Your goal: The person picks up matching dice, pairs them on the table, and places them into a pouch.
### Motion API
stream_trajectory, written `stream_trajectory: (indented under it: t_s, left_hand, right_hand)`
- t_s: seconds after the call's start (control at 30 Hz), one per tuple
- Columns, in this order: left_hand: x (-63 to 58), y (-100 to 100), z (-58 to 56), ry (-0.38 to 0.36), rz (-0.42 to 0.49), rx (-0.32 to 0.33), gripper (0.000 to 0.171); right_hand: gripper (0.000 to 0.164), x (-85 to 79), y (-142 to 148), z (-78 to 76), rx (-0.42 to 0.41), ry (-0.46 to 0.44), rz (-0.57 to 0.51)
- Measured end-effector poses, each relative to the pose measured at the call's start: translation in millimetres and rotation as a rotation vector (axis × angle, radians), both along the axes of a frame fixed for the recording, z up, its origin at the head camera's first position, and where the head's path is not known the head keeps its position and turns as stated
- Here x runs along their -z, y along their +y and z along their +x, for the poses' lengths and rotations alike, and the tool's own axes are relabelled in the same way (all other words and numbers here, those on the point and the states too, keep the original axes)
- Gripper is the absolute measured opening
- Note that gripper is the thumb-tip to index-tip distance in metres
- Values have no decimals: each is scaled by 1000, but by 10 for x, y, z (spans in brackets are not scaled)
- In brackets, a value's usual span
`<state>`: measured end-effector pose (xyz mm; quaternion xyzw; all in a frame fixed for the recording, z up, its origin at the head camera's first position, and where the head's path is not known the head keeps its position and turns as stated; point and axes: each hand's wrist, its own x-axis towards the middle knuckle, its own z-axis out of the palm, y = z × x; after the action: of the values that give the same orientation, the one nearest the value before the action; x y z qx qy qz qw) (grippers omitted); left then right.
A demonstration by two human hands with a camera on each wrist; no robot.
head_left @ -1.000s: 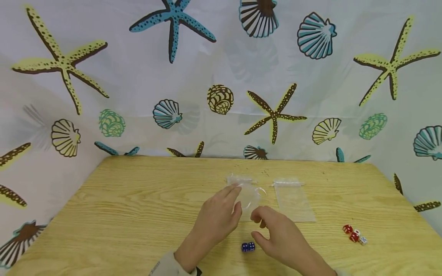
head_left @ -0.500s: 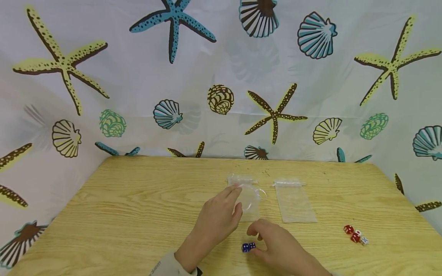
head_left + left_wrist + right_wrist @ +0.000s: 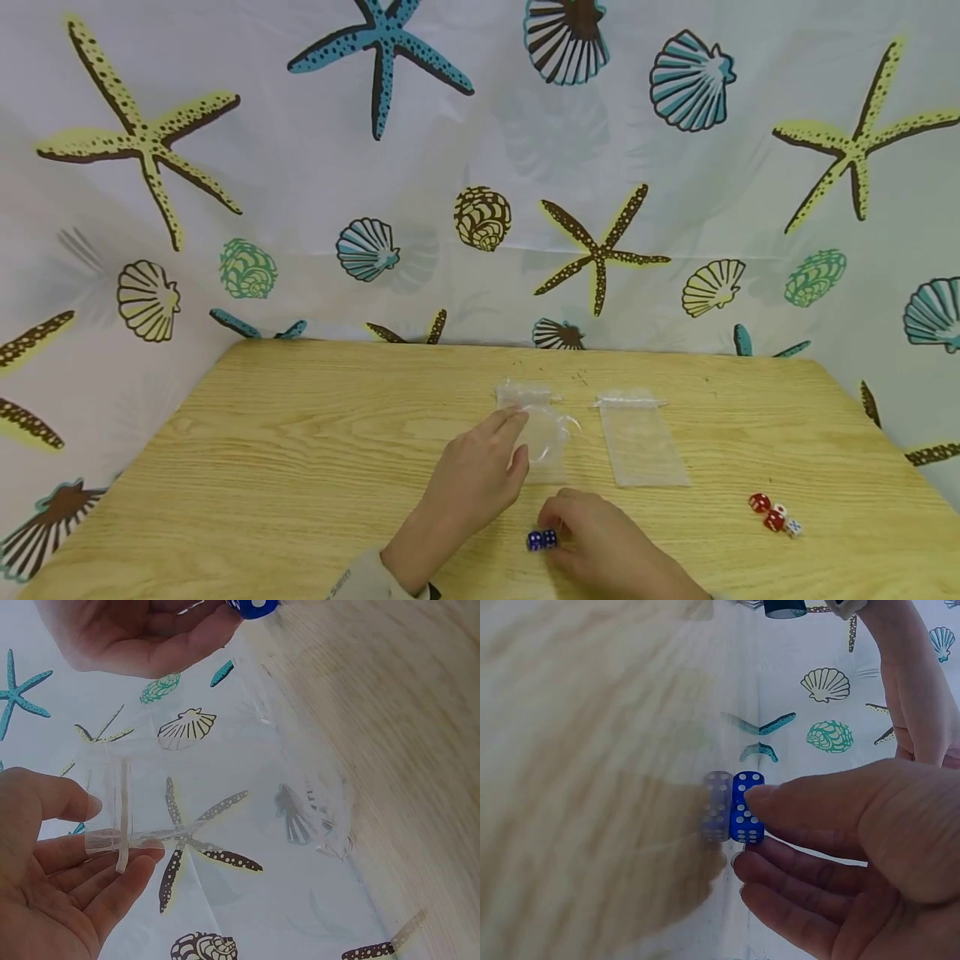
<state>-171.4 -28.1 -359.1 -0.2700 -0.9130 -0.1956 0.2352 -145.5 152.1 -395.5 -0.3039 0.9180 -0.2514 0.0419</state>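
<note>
Two blue dice with white dots sit side by side on the table. My right hand has come down at their right, and in the right wrist view its thumb presses against the dice while the curled index finger lies behind them. With thumb and fingers, my left hand holds a see-through bag near its round mouth. The left wrist view shows that bag stretching from the fingers towards the table, a pale strip along its rim. Part of the left fingers shows through it.
Behind the held bag, another see-through bag lies flat, partly hidden. One more flat bag is to its right. At the table's right lie several red and white dice. A patterned cloth encloses the wooden table.
My right hand has lowered towards me, and its thumb and index finger have closed on the blue dice. The left hand stays in place with the bag.
</note>
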Motion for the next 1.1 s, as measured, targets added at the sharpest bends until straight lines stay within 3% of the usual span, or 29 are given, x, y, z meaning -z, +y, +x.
stream_trajectory:
  t_s: [0.67, 1.1]
  left_hand:
    - [4, 0, 5, 0, -14, 9, 30]
    - [13, 8, -6, 3, -15, 11, 31]
  right_hand:
    - [16, 47, 11, -45, 14, -21, -36]
    - [14, -163, 61, -16, 50, 22, -36]
